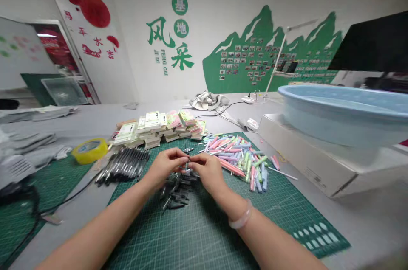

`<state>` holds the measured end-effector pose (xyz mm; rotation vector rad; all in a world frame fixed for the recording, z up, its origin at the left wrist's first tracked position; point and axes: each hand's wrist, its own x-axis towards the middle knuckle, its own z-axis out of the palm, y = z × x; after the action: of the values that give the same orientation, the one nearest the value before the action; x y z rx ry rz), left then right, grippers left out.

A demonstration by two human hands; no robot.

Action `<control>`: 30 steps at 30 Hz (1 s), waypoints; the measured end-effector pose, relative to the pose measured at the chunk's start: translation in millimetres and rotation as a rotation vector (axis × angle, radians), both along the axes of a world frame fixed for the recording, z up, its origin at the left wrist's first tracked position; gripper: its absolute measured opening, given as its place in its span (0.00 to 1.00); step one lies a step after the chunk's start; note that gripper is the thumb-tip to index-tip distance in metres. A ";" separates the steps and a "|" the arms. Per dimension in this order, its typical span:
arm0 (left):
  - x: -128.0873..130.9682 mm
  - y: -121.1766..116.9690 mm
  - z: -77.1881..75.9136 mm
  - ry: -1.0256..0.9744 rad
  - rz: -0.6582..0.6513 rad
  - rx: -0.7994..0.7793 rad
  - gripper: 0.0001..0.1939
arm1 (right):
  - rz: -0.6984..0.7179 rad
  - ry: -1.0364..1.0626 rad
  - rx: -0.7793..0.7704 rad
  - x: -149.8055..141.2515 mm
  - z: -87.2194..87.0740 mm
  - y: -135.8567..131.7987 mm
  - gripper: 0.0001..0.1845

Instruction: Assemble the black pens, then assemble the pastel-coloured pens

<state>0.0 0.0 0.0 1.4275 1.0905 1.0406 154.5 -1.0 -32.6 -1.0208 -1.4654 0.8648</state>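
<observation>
My left hand and my right hand meet over a green cutting mat, fingers pinched together on a small dark pen part held between them. Right under the hands lies a heap of dark pen parts. To the left of it lies a row of black pens. A pile of pastel-coloured pen barrels lies to the right of my hands. I wear a pale bracelet on the right wrist.
Stacks of small packaged cards stand behind the mat. A yellow tape roll lies at the left. A blue plastic basin sits on a white cardboard box at the right. Cables and grey cloth lie farther back.
</observation>
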 end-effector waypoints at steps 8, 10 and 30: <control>1.3 -14.4 -2.7 0.593 0.065 0.680 0.10 | 0.135 0.244 -0.166 -0.5 4.4 -2.3 0.07; 3.6 -17.5 -3.4 0.646 0.062 0.756 0.10 | 0.163 0.311 -0.188 -0.6 4.7 -2.3 0.07; -0.4 -9.5 -7.4 0.207 0.049 0.471 0.12 | 0.322 0.550 -0.294 -0.1 11.7 -3.4 0.09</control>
<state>-0.4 -9.5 -7.4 1.9254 1.0728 1.2618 154.3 -4.5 -21.0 -0.6771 -1.0577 1.4936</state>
